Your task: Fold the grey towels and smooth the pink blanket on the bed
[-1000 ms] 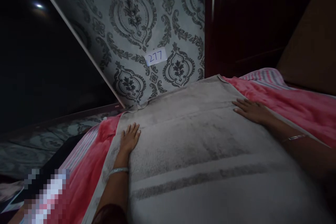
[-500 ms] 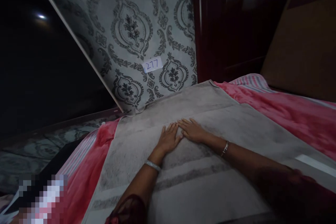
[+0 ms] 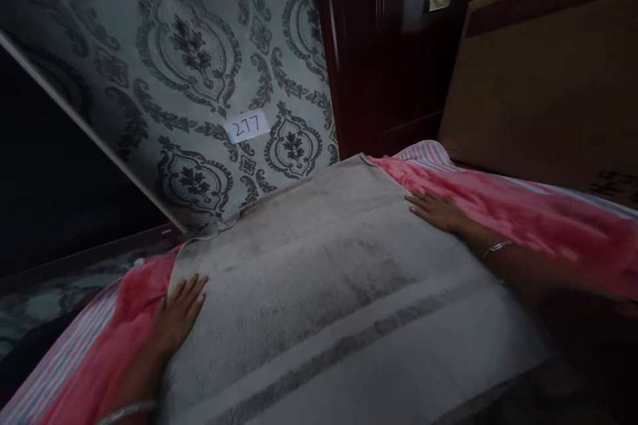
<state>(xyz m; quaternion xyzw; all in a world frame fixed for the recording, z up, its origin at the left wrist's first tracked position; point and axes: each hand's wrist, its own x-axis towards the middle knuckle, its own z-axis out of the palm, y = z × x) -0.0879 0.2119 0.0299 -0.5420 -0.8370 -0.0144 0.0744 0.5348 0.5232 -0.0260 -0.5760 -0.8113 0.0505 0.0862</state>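
A grey towel (image 3: 329, 265) with darker stripes lies spread flat over a pink blanket (image 3: 523, 212) on a bed. My left hand (image 3: 177, 315) rests open, fingers stretched out, on the towel's left edge where it meets the blanket. My right hand (image 3: 438, 211) lies flat and open on the towel's right edge, near the far corner. A bangle shows on each wrist. Neither hand holds anything.
Patterned grey wallpaper (image 3: 199, 73) rises behind the bed, with a small paper label reading 277 (image 3: 246, 126). A dark wooden door (image 3: 389, 60) stands at the back; a brown headboard (image 3: 548, 93) is at the right. A striped sheet (image 3: 60, 372) shows under the blanket at the left.
My hands were together at the towel's middle half a second ago; they have slid apart to its left and right edges. The view has shifted to the right.
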